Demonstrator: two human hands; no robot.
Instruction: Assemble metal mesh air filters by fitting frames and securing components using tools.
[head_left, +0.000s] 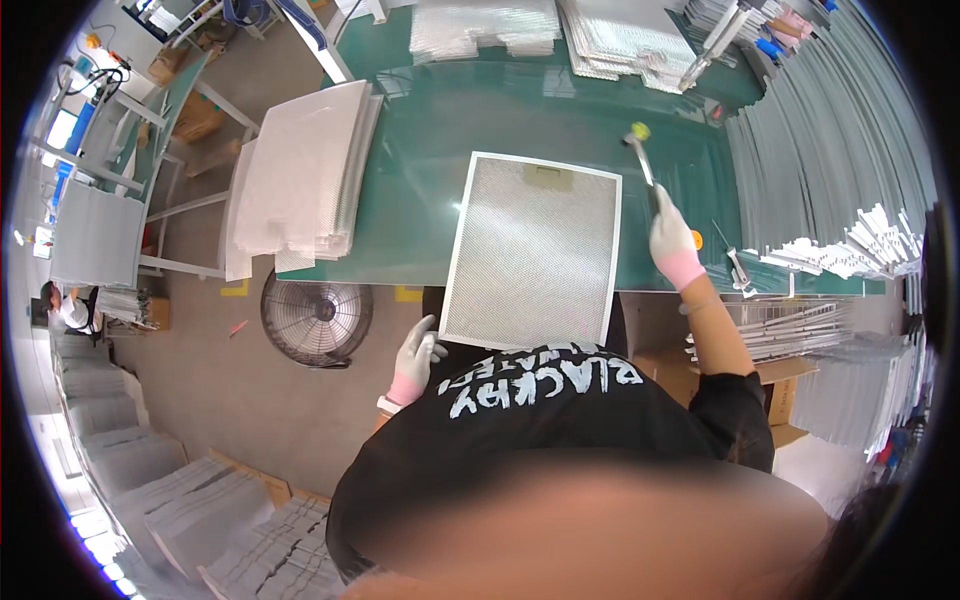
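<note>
A rectangular mesh panel (530, 245) in a pale frame lies on the green tabletop (420, 165), its near end reaching past the front edge toward my body. A small tan rectangular patch shows near its far edge. My left hand (412, 358), in a white glove, has its fingers bent round the panel's near left corner; the exact contact is hard to see. Right of the panel, my gloved right hand (674, 240) is closed on the handle of a hammer (642, 155). Its yellow-green head points away from me, above the table.
Stacked mesh sheets (300, 170) stand at the table's left end, with more sheets (485, 25) at the back. Tall piles of frames (830, 150) line the right side. Beside my right hand lie an orange round thing (697, 240) and a tool (738, 268). A floor fan (318, 315) stands left.
</note>
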